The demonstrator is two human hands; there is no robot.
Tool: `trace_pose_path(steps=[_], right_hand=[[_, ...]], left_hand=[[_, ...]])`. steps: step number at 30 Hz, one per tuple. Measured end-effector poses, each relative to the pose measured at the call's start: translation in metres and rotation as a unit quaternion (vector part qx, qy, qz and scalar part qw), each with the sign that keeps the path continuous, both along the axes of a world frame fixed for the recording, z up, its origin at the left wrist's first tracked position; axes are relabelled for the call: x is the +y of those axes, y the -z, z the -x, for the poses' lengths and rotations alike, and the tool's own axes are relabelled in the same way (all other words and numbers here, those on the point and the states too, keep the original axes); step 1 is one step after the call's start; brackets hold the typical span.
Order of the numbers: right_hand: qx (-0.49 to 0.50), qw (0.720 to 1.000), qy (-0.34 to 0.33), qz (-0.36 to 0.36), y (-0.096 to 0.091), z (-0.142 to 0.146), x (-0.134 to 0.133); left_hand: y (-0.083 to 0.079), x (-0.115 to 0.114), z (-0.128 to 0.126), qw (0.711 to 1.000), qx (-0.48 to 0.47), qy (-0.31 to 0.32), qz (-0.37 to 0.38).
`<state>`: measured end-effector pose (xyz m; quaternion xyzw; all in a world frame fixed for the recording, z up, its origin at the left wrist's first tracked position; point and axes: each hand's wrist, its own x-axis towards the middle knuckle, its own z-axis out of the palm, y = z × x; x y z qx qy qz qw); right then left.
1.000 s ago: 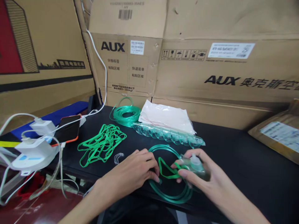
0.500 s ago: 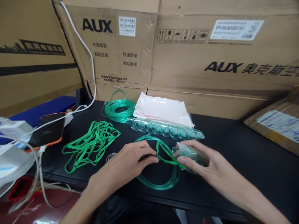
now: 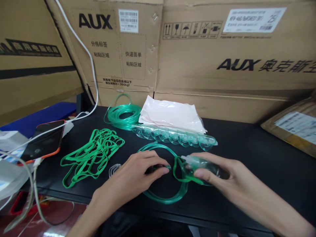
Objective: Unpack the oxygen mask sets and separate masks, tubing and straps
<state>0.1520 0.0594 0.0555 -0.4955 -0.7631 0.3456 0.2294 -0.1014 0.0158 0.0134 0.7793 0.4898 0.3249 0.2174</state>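
My right hand (image 3: 222,171) is closed around a clear green oxygen mask (image 3: 195,167), its pale connector pointing left. A bright green elastic strap (image 3: 175,169) loops out from the mask's left side. To the left, my left hand (image 3: 148,166) is closed in a pinch, with a short teal end at its fingertips that matches the tubing. A coil of green tubing (image 3: 170,199) lies on the table beneath and between both hands. Behind it is a nested row of clear green masks (image 3: 172,136). The fingers hide part of what the left hand grips.
Green elastic straps (image 3: 96,154) lie in a tangle at left, near some thin metal strips (image 3: 114,169). Another tubing coil (image 3: 123,117) and white packets (image 3: 170,113) sit at the back. A phone (image 3: 44,140) and white cables are far left. Cardboard boxes (image 3: 192,75) wall the back.
The mask has turned in my right hand, so its connector now points left. My left fingers have come away from the strap, and a teal end now shows at their tips.
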Motion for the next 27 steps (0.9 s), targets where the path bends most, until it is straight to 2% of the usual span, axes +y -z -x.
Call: trace_pose_path(steps=[4, 13, 17, 23, 27], right_hand=[[-0.005, 0.995, -0.062, 0.081, 0.007, 0.005, 0.000], [0.002, 0.994, -0.083, 0.073, 0.009, 0.013, 0.001], [0.021, 0.993, -0.085, 0.075, 0.008, 0.014, -0.001], [0.033, 0.987, -0.105, 0.121, 0.006, 0.014, -0.002], [0.054, 0.982, -0.100, 0.150, 0.006, 0.012, 0.000]], left_hand=[[0.000, 0.000, 0.000, 1.000, -0.011, -0.005, -0.028], [-0.002, 0.001, -0.002, 0.999, -0.042, 0.009, -0.033], [-0.002, -0.001, -0.002, 0.999, -0.026, 0.016, -0.029], [-0.002, -0.004, -0.003, 0.999, 0.008, 0.031, -0.039], [-0.003, -0.003, -0.004, 0.998, 0.001, 0.017, -0.058]])
